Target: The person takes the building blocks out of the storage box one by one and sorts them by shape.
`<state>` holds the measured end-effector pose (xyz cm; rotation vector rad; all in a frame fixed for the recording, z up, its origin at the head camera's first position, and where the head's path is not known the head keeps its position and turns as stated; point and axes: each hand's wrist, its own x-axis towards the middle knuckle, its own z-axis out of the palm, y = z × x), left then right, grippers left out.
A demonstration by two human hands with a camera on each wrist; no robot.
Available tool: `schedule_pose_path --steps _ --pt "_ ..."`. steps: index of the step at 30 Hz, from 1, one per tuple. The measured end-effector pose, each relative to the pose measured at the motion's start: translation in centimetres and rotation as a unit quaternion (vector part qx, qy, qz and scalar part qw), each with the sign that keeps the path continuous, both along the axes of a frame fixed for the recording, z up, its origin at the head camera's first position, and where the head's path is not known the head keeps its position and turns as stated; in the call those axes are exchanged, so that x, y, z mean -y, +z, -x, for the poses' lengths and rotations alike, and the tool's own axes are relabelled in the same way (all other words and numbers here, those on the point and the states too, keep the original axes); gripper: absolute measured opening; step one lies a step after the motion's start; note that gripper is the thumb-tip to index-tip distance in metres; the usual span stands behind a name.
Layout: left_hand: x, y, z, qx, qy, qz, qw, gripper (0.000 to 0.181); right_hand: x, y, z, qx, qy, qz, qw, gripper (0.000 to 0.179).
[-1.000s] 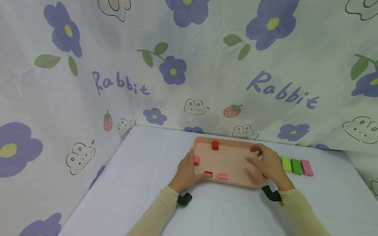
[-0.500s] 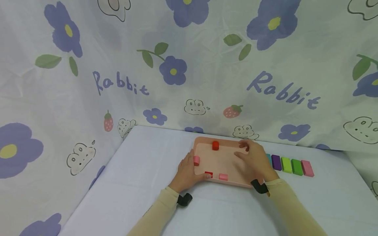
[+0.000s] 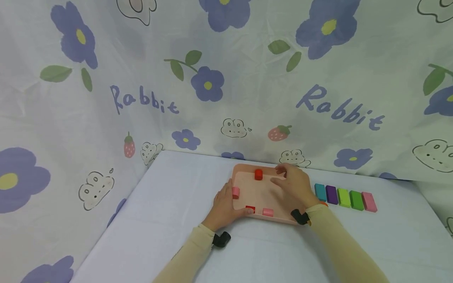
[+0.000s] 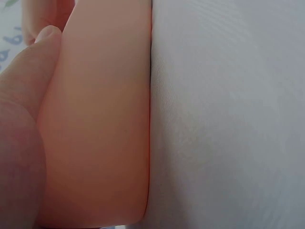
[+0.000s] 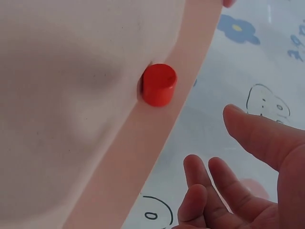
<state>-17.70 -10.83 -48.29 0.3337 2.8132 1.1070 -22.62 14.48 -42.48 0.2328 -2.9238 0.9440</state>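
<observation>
A shallow pale pink tray (image 3: 279, 192) lies on the white table. My left hand (image 3: 223, 208) rests at its front left corner, fingers along the left side and thumb on the front rim. Over the tray's right part my right hand (image 3: 296, 184) hovers, thumb and fingers apart, nothing between them. Nearest to it is a red cylinder block (image 3: 258, 175) against the back wall, also seen in the right wrist view (image 5: 159, 86). A pink cylinder block (image 3: 235, 192) sits by the left wall. Along the front wall are a red block (image 3: 249, 208), partly behind my thumb, and a pink block (image 3: 267, 212).
Right of the tray stands a row of coloured blocks: teal (image 3: 320, 192), purple (image 3: 331, 195), yellow-green (image 3: 344, 197), green (image 3: 356, 200) and pink (image 3: 369, 201). An orange thing (image 3: 323, 203) shows partly behind my right wrist. A patterned curtain (image 3: 247, 78) hangs behind the table.
My right hand has moved left over the tray toward the red cylinder block, uncovering the teal and purple blocks. My left hand stays in place.
</observation>
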Motion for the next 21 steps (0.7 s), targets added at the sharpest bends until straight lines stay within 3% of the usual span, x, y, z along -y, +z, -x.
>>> schedule_pose_path --steps 5,11,21 --pt "0.0 -0.1 0.0 -0.001 -0.001 0.000 1.0000 0.122 0.5 0.0 0.4 0.030 -0.002 -0.007 0.9995 0.046" --pt "0.0 0.0 -0.1 -0.001 -0.001 0.001 1.0000 0.123 1.4 -0.6 1.2 0.064 0.005 0.062 0.9960 0.048" --pt "0.3 -0.1 -0.3 -0.013 -0.009 -0.005 0.9999 0.124 3.2 -1.8 3.1 0.063 0.009 0.068 0.9957 0.044"
